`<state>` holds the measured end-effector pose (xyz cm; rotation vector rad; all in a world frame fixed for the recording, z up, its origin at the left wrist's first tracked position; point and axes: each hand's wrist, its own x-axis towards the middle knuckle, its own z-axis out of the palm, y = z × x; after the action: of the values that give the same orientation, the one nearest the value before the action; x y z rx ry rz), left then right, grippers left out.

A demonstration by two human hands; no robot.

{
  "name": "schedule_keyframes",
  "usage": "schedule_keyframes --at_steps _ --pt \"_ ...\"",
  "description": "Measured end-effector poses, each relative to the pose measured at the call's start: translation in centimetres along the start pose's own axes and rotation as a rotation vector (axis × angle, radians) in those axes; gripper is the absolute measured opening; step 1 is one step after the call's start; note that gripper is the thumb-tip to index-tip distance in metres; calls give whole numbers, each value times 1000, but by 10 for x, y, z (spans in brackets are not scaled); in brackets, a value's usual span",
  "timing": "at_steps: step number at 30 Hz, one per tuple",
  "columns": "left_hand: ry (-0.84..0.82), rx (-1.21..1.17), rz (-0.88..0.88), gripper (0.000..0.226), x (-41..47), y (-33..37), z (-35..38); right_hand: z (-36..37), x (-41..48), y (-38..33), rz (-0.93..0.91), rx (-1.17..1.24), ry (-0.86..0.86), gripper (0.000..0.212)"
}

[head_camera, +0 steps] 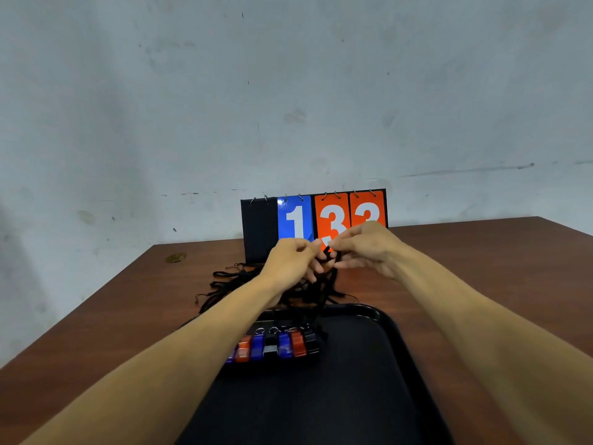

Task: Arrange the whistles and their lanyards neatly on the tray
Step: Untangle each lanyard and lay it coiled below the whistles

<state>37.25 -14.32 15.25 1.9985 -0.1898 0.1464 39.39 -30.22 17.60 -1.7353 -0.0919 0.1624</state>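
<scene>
Tray (369, 396): black, nearest the viewer on the brown table (481, 268), mostly bare.
Whistles (276, 346): a tidy side-by-side row of red, blue and black on the tray's far left part, rings pointing away, likely so cords trail off the far rim.
Lanyards (244, 281): black cords tangled just beyond the tray.
Left hand (293, 260): fingers curled, pinching a cord.
Right hand (369, 248): fingertips pinched on the same cord, apparently untangling.
Scoreboard (314, 220): stands behind, against the wall.
</scene>
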Motion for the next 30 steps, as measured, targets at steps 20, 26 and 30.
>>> schedule_keyframes --at_steps 20,26,30 --pt "-436 609 -37 49 -15 -6 -9 -24 37 36 -35 208 505 10" --pt "-466 676 54 29 -7 -10 17 -24 49 30 -100 251 502 11" --pt "-564 662 70 15 -1 -11 25 -21 60 31 -255 311 537 10"
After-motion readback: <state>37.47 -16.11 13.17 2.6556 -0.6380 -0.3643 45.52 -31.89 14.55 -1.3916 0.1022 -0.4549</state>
